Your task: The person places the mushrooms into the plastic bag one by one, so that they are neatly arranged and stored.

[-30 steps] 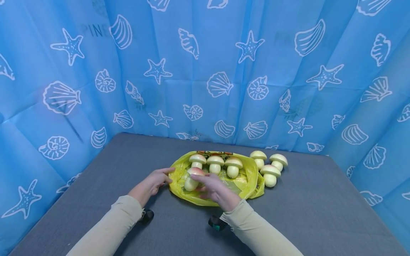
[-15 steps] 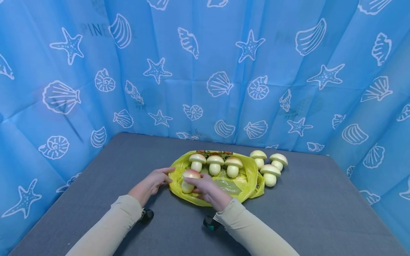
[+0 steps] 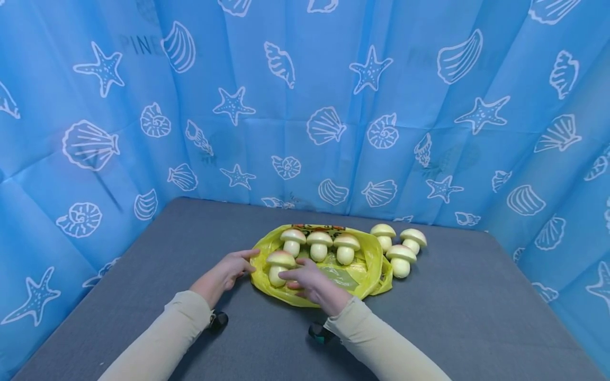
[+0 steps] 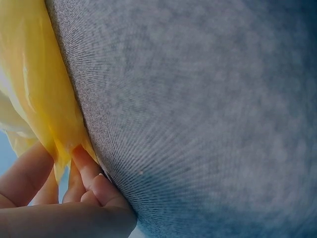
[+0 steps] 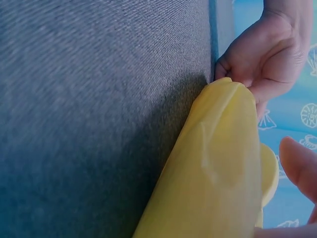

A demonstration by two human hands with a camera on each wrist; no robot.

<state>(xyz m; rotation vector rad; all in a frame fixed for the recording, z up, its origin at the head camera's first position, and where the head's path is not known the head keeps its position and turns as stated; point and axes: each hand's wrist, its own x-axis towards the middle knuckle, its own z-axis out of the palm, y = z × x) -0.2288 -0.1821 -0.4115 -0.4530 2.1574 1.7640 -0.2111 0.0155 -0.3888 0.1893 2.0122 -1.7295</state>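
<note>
A yellow plastic bag (image 3: 305,302) lies spread open on the table. My left hand (image 3: 229,272) pinches its left edge; the left wrist view shows gathered plastic (image 4: 62,153) between the fingers. Inside the bag's near left part stands a toy mushroom (image 3: 277,268), cap up, pale with a pinkish tint. My right hand (image 3: 314,283) is just to its right, with thumb and fingers spread apart, the thumb overlapping the stem in the head view. Three more mushrooms (image 3: 319,246) stand in a row along the bag's far side.
Three similar mushrooms (image 3: 401,260) stand on the grey table (image 3: 476,301), just right of the bag. A blue curtain (image 3: 305,106) printed with shells and starfish hangs around the back and sides of the table.
My right hand has moved left with the mushroom, set it upright in the bag's near left part and loosened its fingers from it. The left hand has stayed at the bag's edge.
</note>
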